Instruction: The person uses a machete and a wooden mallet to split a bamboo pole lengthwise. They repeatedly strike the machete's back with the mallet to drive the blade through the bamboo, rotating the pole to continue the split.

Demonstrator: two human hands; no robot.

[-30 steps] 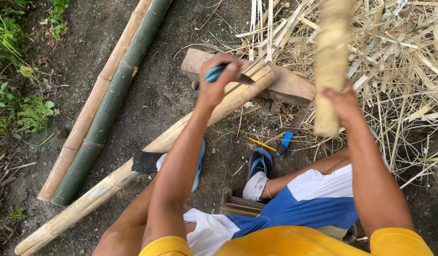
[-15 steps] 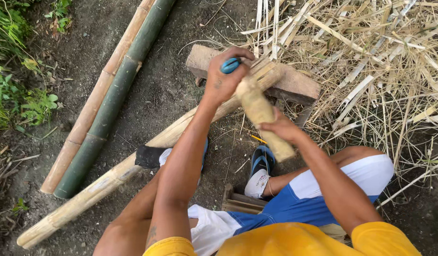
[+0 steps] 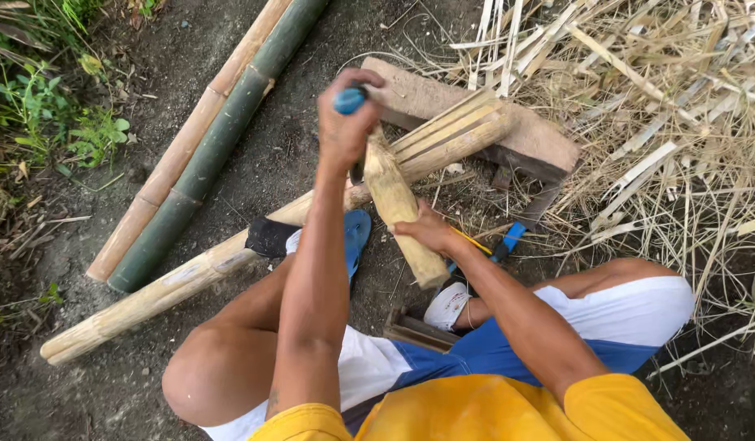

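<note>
On the bare ground, the long bamboo pole (image 3: 173,282) lies slanting from the lower left up onto the wooden block (image 3: 508,131), its far end split into strips. The left hand (image 3: 345,122) is clenched around a blue-handled blade (image 3: 349,100) set against that pole. The right hand (image 3: 426,230), raised high a second ago, has swung the bamboo mallet (image 3: 398,208) down; it now rests against the blade's back, so a blow has likely just landed. That hand grips the mallet mid-length.
</note>
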